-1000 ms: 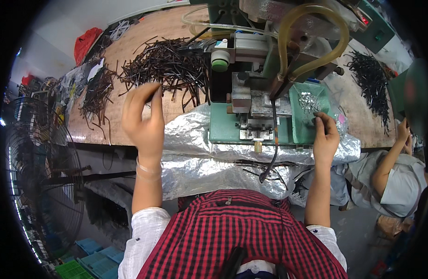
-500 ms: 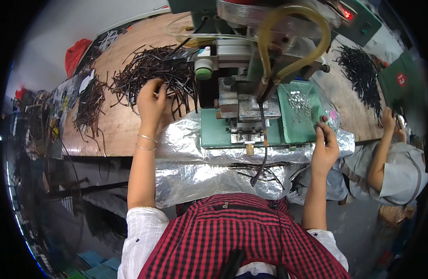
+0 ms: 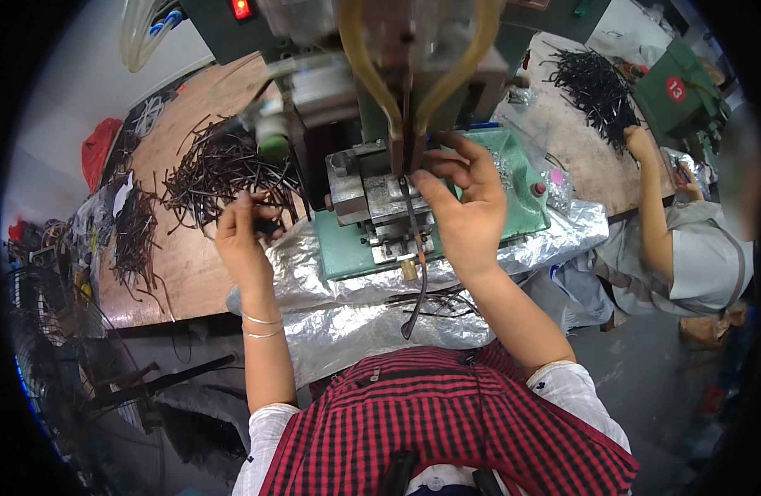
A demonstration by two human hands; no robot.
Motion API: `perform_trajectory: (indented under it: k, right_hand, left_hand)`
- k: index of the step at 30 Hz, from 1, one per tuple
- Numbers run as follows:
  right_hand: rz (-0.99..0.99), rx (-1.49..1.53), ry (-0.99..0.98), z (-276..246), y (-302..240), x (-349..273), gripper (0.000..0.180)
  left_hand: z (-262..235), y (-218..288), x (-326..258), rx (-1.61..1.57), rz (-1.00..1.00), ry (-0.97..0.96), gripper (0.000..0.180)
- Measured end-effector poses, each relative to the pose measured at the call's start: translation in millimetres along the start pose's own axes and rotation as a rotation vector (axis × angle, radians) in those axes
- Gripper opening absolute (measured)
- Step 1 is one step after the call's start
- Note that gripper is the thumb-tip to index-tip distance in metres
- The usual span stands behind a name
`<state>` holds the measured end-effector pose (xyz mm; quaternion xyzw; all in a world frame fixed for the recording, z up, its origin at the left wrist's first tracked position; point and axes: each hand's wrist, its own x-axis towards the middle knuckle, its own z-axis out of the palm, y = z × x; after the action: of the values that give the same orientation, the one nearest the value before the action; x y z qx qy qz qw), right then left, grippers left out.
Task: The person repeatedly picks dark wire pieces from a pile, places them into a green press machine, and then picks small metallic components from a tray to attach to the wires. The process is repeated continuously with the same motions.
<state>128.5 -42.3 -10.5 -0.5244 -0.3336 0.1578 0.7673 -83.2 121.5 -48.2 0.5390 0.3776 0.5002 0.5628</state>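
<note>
A dark eyeglass temple [image 3: 422, 277] lies lengthwise in the metal fixture [image 3: 380, 202] of a bench machine, its curved tip hanging over the front edge. My right hand [image 3: 471, 207] is at the fixture, thumb beside the upper end of this temple and fingers bent but apart. Whether the thumb touches it is hard to see. My left hand [image 3: 246, 240] is at the near edge of a large pile of dark temples [image 3: 223, 169], fingers curled in; what they hold, if anything, is hidden against the dark pile.
A green tray [image 3: 525, 219] with small silvery parts and a red button [image 3: 539, 189] stands right of the fixture. Yellowish hoses [image 3: 360, 58] hang above. Silver foil [image 3: 339, 326] covers the front edge. More temples [image 3: 591, 83] lie at right, near a co-worker's arm [image 3: 655, 207].
My right hand has left the red button by the tray and moved left to the fixture. The left hand has drawn nearer, to the pile's near edge. The view has shifted.
</note>
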Motion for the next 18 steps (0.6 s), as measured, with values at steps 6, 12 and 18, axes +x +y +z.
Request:
perform_trajectory:
  k: [6, 12, 18]
  right_hand:
    - [0.07, 0.006, -0.099, 5, -38, -16, 0.064]
    - [-0.562, -0.714, -0.213, -30, -2, -41, 0.056]
    - [-0.085, -0.895, -0.068, -103, 39, -8, 0.028]
  left_hand:
    - [47, 71, -36, -0.058, 0.537, 0.013, 0.008]
    - [82, 54, -55, 0.342, 1.164, -0.438, 0.023]
    - [102, 44, -63, 0.538, 1.349, -0.522, 0.025]
